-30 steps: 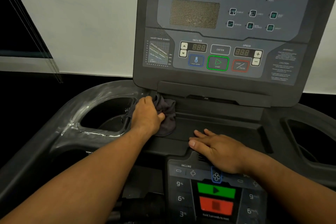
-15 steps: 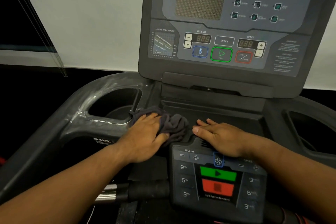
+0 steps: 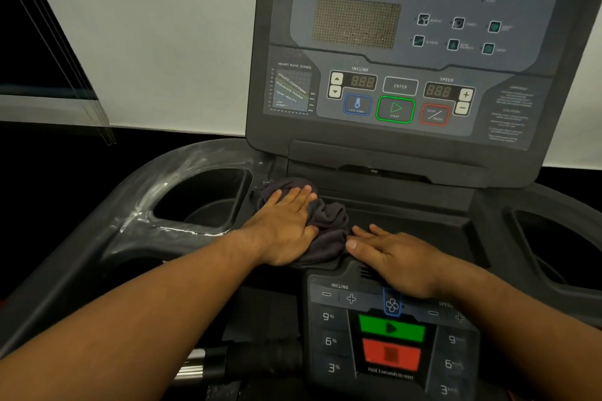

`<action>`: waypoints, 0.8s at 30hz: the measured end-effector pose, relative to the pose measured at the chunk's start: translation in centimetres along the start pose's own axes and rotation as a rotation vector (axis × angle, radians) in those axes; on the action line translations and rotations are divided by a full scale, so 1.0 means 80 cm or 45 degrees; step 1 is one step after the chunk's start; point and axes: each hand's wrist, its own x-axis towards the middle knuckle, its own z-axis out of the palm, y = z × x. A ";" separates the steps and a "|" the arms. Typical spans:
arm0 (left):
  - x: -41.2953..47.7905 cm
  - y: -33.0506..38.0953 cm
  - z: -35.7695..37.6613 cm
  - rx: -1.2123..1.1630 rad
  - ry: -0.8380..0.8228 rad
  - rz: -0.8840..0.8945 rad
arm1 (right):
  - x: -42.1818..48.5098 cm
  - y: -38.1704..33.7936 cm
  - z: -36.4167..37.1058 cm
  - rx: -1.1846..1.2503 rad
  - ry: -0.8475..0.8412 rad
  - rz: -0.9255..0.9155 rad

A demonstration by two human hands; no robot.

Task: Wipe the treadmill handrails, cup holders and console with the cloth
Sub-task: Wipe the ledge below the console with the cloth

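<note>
Currently I am pressing the left grip (image 3: 286, 225), fingers flat, onto the cloth (image 3: 330, 221) for wiping pressure, cup holder (image 3: 242, 192) just left; right grip (image 3: 400, 257), spread and empty, is bracing alongside.

Console (image 3: 423, 42) top edge out of frame. Caution text (image 3: 509, 114) unreadable. Cloth (image 3: 329, 221) partly under left hand (image 3: 283, 228). Right cup holder (image 3: 560, 251) cropped at frame edge.

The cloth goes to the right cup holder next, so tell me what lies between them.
The right hand rests flat beside the cloth, on that path; beyond it nothing visible before the right cup holder.
</note>
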 end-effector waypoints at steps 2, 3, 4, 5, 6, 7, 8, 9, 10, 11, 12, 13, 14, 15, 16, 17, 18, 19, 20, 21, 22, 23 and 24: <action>-0.018 0.001 0.003 -0.031 0.066 0.038 | 0.000 0.001 0.000 0.009 -0.006 0.009; -0.029 0.002 0.006 -0.049 0.125 0.061 | 0.000 0.001 0.000 0.013 -0.011 0.011; -0.039 0.003 0.008 -0.091 0.195 0.082 | 0.000 0.002 0.000 0.015 -0.013 0.013; -0.047 0.004 0.007 -0.131 0.258 0.098 | 0.000 0.002 0.000 0.012 -0.015 0.012; -0.054 0.004 0.007 -0.148 0.333 0.112 | 0.000 0.002 0.000 0.007 -0.017 0.010; -0.058 0.003 0.008 -0.110 0.414 0.121 | 0.000 0.001 0.001 0.003 -0.015 0.010; -0.060 0.002 0.008 -0.040 0.500 0.109 | 0.000 0.001 0.001 0.001 -0.009 0.011; -0.059 0.001 0.008 0.027 0.569 0.075 | -0.001 0.001 0.001 -0.001 -0.003 0.008; -0.059 0.000 0.010 0.057 0.555 0.024 | -0.001 0.001 0.001 -0.004 -0.001 0.007; -0.059 0.001 0.012 0.058 0.487 -0.019 | -0.001 0.000 0.000 -0.009 -0.005 0.008; -0.055 0.000 0.015 0.012 0.391 -0.034 | -0.001 0.000 0.000 -0.014 -0.011 0.011; -0.049 -0.001 0.017 -0.037 0.298 -0.039 | -0.001 0.000 0.000 -0.017 -0.014 0.008; -0.040 -0.001 0.015 -0.048 0.209 -0.039 | -0.001 0.000 -0.001 -0.013 -0.016 0.003; -0.028 0.002 0.009 -0.037 0.130 -0.028 | -0.001 -0.001 -0.001 -0.007 -0.014 -0.002; -0.017 0.009 0.004 -0.026 0.066 -0.009 | -0.001 -0.001 -0.001 0.002 -0.004 -0.011; -0.008 0.017 0.000 -0.036 0.013 0.013 | -0.001 0.000 -0.001 0.009 0.009 -0.021; -0.001 0.026 -0.002 -0.049 -0.030 0.029 | -0.001 0.000 -0.001 0.016 0.028 -0.034; 0.002 0.032 -0.004 -0.057 -0.054 0.040 | -0.001 0.000 -0.001 0.018 0.042 -0.044; 0.001 0.034 -0.003 -0.048 -0.056 0.036 | -0.001 0.000 -0.001 0.016 0.042 -0.047; -0.001 0.030 -0.002 -0.012 -0.026 0.023 | -0.002 -0.001 -0.001 0.011 0.035 -0.046; -0.003 0.022 -0.001 0.056 0.019 0.001 | -0.001 -0.002 -0.001 0.009 0.027 -0.037; -0.005 0.013 0.000 0.129 0.058 -0.029 | -0.001 -0.002 -0.001 0.006 0.015 -0.026; -0.007 0.006 0.000 0.189 0.081 -0.065 | -0.001 -0.003 -0.002 0.005 0.004 -0.015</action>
